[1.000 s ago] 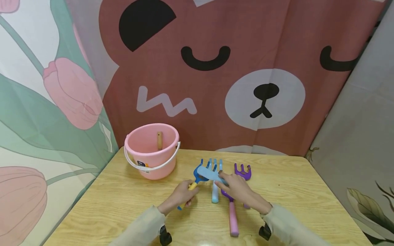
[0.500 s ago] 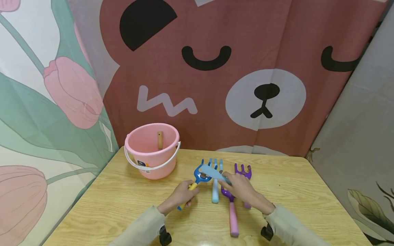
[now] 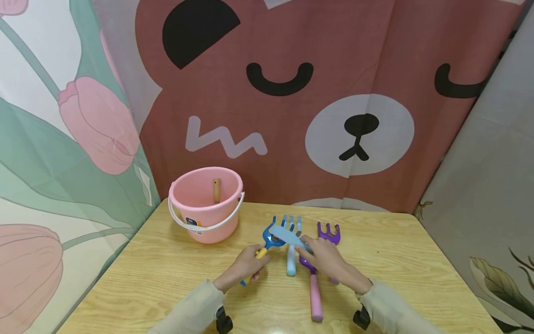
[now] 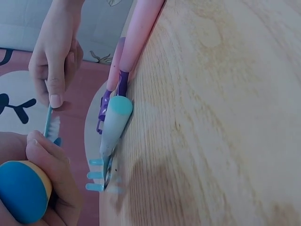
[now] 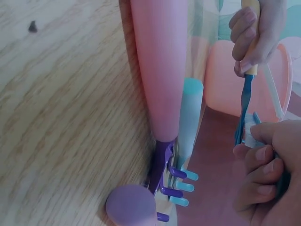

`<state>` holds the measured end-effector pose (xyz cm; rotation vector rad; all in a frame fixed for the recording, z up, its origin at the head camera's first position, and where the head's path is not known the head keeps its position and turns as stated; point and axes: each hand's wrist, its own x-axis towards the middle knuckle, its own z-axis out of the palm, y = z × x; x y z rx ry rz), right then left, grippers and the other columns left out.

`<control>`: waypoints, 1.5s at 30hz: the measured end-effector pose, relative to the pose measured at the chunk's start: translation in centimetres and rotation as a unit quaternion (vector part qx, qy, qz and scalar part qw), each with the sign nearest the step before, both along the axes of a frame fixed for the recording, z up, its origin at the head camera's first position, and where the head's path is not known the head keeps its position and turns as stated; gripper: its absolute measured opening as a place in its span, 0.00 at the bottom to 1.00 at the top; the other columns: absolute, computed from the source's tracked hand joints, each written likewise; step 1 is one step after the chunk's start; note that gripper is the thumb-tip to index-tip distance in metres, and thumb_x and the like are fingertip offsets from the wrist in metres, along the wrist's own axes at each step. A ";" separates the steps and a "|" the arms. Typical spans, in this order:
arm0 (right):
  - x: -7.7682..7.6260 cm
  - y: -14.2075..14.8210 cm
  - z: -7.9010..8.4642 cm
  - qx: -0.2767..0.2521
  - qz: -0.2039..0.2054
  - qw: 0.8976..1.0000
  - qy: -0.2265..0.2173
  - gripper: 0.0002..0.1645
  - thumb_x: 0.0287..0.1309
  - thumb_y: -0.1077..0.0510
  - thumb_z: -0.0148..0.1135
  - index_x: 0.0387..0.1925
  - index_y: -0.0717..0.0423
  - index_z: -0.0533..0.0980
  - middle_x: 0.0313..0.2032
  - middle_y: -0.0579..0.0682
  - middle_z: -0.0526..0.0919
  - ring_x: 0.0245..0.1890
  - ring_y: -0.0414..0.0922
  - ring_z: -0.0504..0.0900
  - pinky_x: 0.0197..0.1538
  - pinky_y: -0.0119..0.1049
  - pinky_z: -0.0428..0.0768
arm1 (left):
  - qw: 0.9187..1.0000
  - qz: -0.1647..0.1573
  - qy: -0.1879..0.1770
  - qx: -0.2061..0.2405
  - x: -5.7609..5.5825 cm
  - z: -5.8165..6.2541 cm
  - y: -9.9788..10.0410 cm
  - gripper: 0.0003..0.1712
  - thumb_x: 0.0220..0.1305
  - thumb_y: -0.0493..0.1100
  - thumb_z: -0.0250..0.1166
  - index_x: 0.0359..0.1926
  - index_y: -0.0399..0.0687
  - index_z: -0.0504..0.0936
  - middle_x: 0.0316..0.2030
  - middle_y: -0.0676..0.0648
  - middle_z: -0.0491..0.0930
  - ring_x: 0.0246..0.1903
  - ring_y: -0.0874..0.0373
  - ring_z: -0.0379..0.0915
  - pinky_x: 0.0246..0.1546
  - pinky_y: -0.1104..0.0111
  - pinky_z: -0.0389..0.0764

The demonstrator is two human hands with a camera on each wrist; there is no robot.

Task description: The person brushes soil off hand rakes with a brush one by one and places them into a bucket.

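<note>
In the head view my left hand [image 3: 245, 263] grips the yellow handle of a blue hand rake [image 3: 267, 238], its tines pointing away from me. My right hand [image 3: 327, 255] holds a light blue brush [image 3: 284, 234] by its handle, across the rake's head. White bristles [image 5: 249, 133] face the rake head in the right wrist view; whether they touch it I cannot tell. Below and behind lies a pale blue rake [image 3: 291, 263] on the table. Two purple rakes with pink handles rest near my right hand, one nearer [image 3: 316, 299] and one farther [image 3: 329, 235], partly hidden by that hand.
A pink bucket [image 3: 212, 228] with a white bail stands at the back left of the wooden table [image 3: 396, 287]. Inside it a wooden handle [image 3: 216, 190] leans on the wall. A small dark speck [image 5: 32, 26] lies on the tabletop. Printed cloths hang behind and beside the table.
My right hand and the brush have shifted slightly to the right along the rake's head, then a little back. The left hand and its rake stay nearly still.
</note>
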<state>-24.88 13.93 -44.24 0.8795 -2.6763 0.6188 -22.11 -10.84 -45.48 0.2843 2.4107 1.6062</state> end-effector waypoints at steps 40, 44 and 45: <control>0.1 0.5 0.5 0.003 0.015 0.999 -0.039 0.11 0.66 0.53 0.63 0.38 0.58 0.81 0.13 0.35 0.59 0.12 0.29 0.54 0.15 0.25 0.56 | 1.000 0.000 -0.001 0.000 0.3 -0.1 -0.6 0.04 0.70 0.37 0.58 0.38 0.40 0.75 0.14 0.45 0.72 0.08 0.64 0.64 0.09 0.75 0.69; 0.1 0.5 0.6 0.004 0.011 0.999 -0.040 0.09 0.67 0.53 0.63 0.34 0.55 0.79 0.13 0.36 0.56 0.13 0.30 0.53 0.15 0.25 0.55 | 1.000 -0.001 0.006 -0.001 0.4 -0.2 -0.6 0.05 0.70 0.37 0.58 0.37 0.39 0.75 0.14 0.43 0.73 0.07 0.64 0.64 0.09 0.75 0.69; 0.2 0.4 0.7 0.002 0.011 0.999 -0.036 0.10 0.66 0.53 0.63 0.35 0.56 0.79 0.13 0.35 0.56 0.12 0.30 0.53 0.15 0.25 0.55 | 1.000 -0.002 0.010 -0.001 0.4 -0.3 -0.6 0.05 0.70 0.37 0.58 0.36 0.39 0.75 0.14 0.42 0.73 0.07 0.64 0.64 0.09 0.75 0.69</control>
